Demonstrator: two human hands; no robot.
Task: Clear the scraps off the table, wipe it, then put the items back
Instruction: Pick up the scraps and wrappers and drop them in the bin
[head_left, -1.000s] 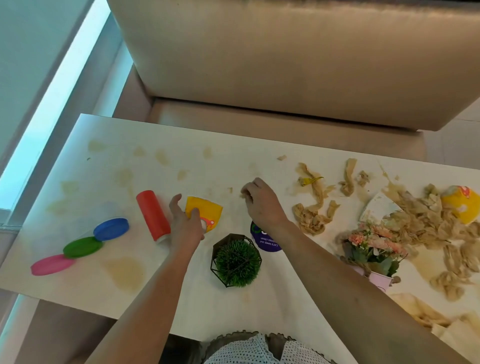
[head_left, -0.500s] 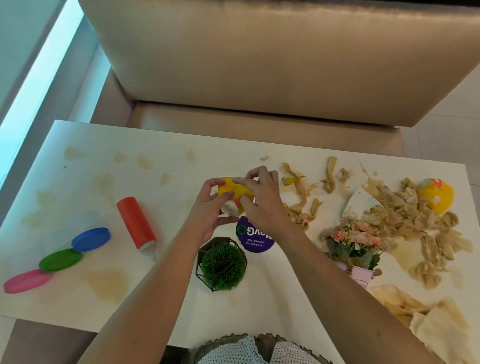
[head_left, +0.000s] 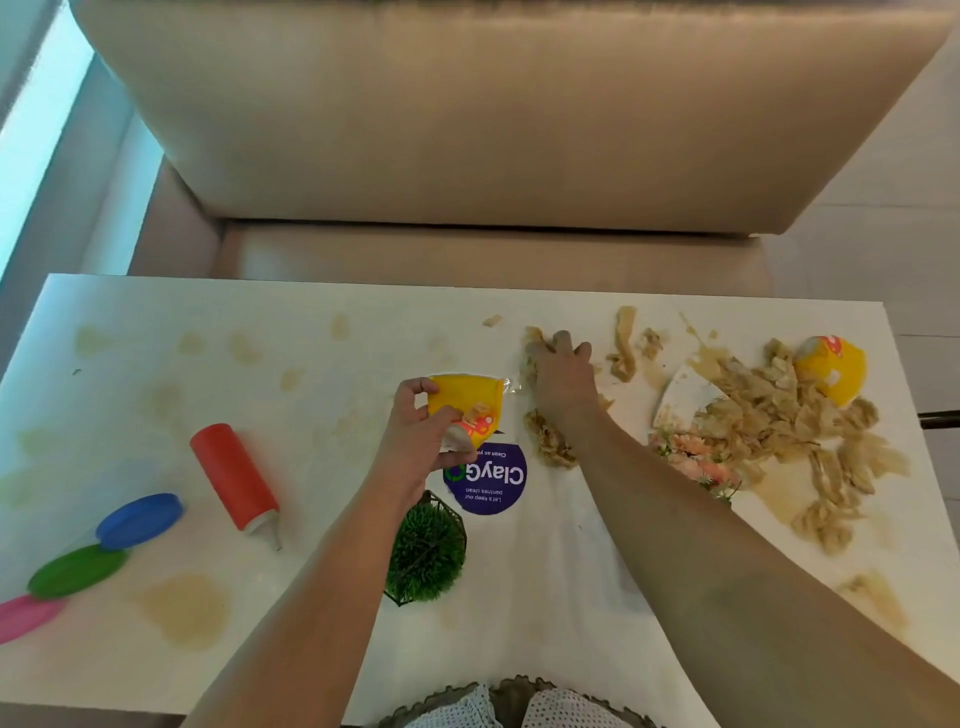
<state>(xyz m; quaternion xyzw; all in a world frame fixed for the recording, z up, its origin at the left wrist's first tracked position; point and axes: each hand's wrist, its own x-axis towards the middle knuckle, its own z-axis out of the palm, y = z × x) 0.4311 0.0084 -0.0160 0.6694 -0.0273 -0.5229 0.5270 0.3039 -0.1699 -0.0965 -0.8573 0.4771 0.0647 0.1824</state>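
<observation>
My left hand (head_left: 415, 441) holds a yellow paper cup (head_left: 467, 400) above the white table (head_left: 311, 332), its mouth turned toward the right. My right hand (head_left: 563, 376) lies over a clump of tan, soggy paper scraps (head_left: 550, 441) at the table's middle, fingers curled onto them. A much larger heap of scraps (head_left: 779, 415) covers the right side, with a second yellow cup (head_left: 836, 369) at its far edge and a white torn plate piece (head_left: 680, 395) under it. Tan stains (head_left: 187, 610) mark the left half.
A red squeeze bottle (head_left: 234, 475) lies on its side at the left, next to blue (head_left: 140, 519), green (head_left: 78, 571) and pink (head_left: 26, 618) lids. A small green plant (head_left: 426, 556), a purple round sticker (head_left: 488, 483) and a pink flower pot (head_left: 696, 462) sit near my arms. A beige sofa (head_left: 493, 130) stands behind.
My right hand left the yellow cup and moved right onto the scrap clump. My left hand keeps the cup, now tipped toward the scraps.
</observation>
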